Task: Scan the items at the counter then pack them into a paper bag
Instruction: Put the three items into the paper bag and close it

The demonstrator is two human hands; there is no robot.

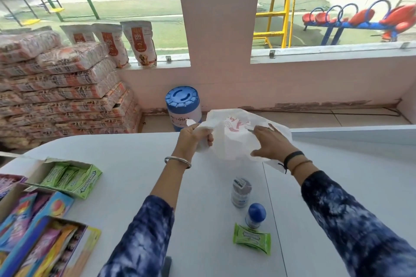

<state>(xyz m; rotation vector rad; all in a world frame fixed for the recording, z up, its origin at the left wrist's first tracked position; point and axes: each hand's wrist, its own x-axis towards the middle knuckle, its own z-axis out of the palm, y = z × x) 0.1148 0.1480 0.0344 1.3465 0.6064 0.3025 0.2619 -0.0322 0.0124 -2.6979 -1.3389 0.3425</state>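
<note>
A white bag with a red print stands at the far side of the white counter. My left hand is closed on the bag's left edge. My right hand lies spread against the bag's right side, fingers apart. Nearer to me on the counter stand a small clear jar with a dark lid and a small bottle with a blue cap. A green gum packet lies flat in front of them.
Open display boxes line the counter's left: a green gum box and colourful candy boxes. Behind the counter, a blue-lidded container sits on the floor beside stacked sacks. Dog food pouches lean on the window sill.
</note>
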